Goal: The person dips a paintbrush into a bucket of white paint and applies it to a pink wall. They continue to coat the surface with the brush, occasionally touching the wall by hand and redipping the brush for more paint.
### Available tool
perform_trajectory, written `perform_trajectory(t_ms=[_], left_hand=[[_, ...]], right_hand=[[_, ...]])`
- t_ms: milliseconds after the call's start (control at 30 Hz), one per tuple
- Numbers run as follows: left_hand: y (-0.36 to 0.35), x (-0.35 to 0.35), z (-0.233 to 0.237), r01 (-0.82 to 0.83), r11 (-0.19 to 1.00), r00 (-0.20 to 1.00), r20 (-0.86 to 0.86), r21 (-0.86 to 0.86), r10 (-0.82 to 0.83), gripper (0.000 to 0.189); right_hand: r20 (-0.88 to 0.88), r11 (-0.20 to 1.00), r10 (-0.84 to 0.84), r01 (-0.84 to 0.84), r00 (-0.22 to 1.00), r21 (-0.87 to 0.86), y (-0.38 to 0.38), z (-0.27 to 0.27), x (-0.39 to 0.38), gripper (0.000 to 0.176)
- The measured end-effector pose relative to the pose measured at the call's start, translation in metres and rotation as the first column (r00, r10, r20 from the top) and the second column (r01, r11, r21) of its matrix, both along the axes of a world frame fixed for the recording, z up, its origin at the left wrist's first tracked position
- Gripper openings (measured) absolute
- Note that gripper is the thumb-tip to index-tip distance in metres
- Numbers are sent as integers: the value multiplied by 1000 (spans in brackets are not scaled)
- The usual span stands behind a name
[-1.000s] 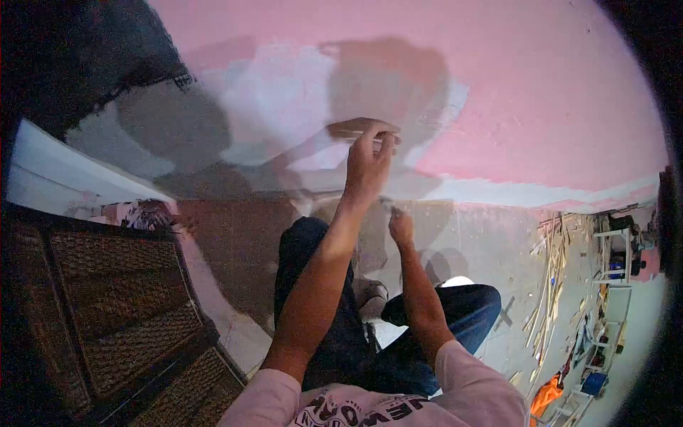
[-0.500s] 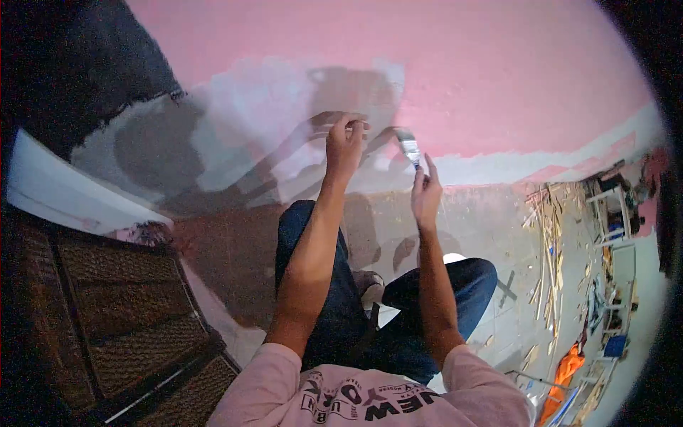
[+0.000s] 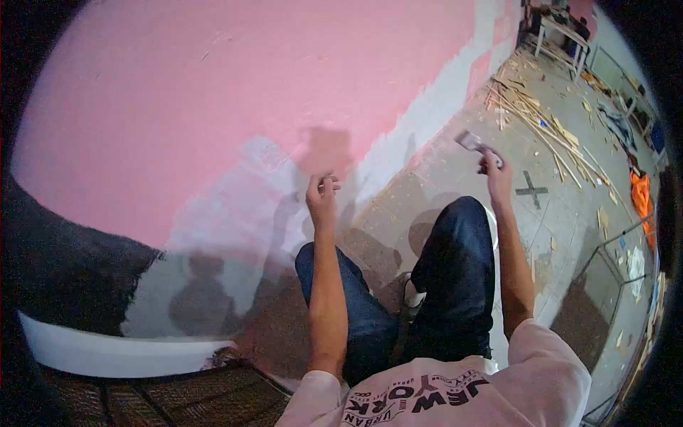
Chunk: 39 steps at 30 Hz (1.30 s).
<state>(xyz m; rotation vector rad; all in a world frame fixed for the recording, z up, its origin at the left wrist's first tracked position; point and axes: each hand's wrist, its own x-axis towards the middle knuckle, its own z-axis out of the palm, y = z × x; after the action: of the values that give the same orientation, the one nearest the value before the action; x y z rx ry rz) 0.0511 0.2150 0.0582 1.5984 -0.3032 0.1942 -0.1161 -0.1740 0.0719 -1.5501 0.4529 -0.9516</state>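
My right hand (image 3: 496, 171) grips a paintbrush (image 3: 469, 140) by its handle, out over the floor to the right, with the bristles pointing up and left, away from the wall. In front of the wall, my left hand (image 3: 324, 199) is raised with its fingers curled together; whether anything small is between them is hidden. Ahead stands a pink wall (image 3: 213, 107) with a whitish patch (image 3: 220, 206) low down. A whitish band (image 3: 398, 149) runs along its bottom edge, and a black painted area (image 3: 71, 270) covers its lower left.
Long thin wood strips (image 3: 548, 135) and scraps litter the tiled floor (image 3: 455, 178) at right. A white table (image 3: 562, 43) stands at the far right, with an orange cloth (image 3: 642, 203) nearer. Dark woven panels (image 3: 156, 402) lie at lower left.
The view has swung to the right. My right hand has carried the paintbrush away from the wall and out to the right. My left hand stays raised by the wall, fingers curled.
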Motion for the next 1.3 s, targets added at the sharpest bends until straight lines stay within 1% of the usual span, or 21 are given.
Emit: perform_trajectory(t_ms=[33,100,133,233,300,333,367,400,433,467,533,633,733,867,900,967,1033,1067,1167,1200,1300], left_hand=[[-13,-4,0,29,999,1000,-5,33,-29,21],[-34,-15,4,81,996,997,-12,46,-81,23],[-43,-17,2,106,993,994,-4,51,-106,24],[-64,-22,-7,171,981,985,-22,95,-170,28],[-70,-20,-10,196,975,981,-24,104,-194,33],[-75,-23,-8,185,979,983,-29,85,-183,35],[-75,-18,-13,190,977,982,-42,100,-186,35],[-76,-18,-15,204,977,979,-36,63,-202,28],[-79,-21,-13,197,977,980,-55,87,-193,28],[-80,-24,-9,186,976,982,-69,112,-179,28],[-79,-21,-12,184,972,981,-96,143,-171,28],[-73,-20,-13,184,970,977,-142,158,-162,28],[-67,-17,-9,143,976,975,-193,161,-111,29],[-59,-8,-10,101,985,974,-215,140,-69,30],[-58,-6,-10,89,988,975,-216,128,-60,30],[-55,-4,-6,66,980,980,-197,186,-29,29],[-53,8,-5,38,978,986,-169,203,-4,28],[-48,13,-6,29,978,987,-160,206,5,28],[-38,20,-5,13,976,987,-160,219,23,29],[-36,21,-3,17,974,986,-164,224,21,29],[-32,21,2,18,950,984,-173,311,38,33]], right_hand=[[-11,997,-69,69,998,23,-26,-23,-18,27],[-205,973,-231,221,951,-70,-80,-81,-60,30],[-302,949,-314,288,900,-128,-91,-109,-78,33],[-364,928,-372,338,854,-157,-96,-179,-146,43],[-561,888,-459,352,689,-295,-97,-218,-188,50],[-628,908,-414,344,659,-238,-82,-208,-206,52],[-551,894,-448,355,704,-274,-89,-245,-220,55],[-574,881,-472,352,669,-315,-86,-255,-232,54],[-595,870,-492,343,635,-354,-78,-260,-236,53],[-638,897,-441,331,632,-293,-72,-259,-239,52],[-704,940,-322,301,633,-160,-64,-255,-233,50],[-749,959,-274,231,603,-164,-60,-264,-207,48],[-641,966,-259,182,723,-185,-55,-275,-170,48],[-659,978,-194,93,727,-186,-61,-295,-125,46],[-680,977,-198,84,706,-198,-62,-305,-115,45],[-717,972,-205,49,666,-232,-66,-325,-97,45],[-771,994,-95,19,630,-107,-71,-340,-80,45],[-783,989,-139,46,606,-140,-76,-374,-71,44],[-803,997,-63,70,592,-27,-69,-384,-53,44],[-819,998,-54,50,572,-31,-68,-389,-49,46],[-853,989,-126,0,506,-146,-68,-420,-39,47]])
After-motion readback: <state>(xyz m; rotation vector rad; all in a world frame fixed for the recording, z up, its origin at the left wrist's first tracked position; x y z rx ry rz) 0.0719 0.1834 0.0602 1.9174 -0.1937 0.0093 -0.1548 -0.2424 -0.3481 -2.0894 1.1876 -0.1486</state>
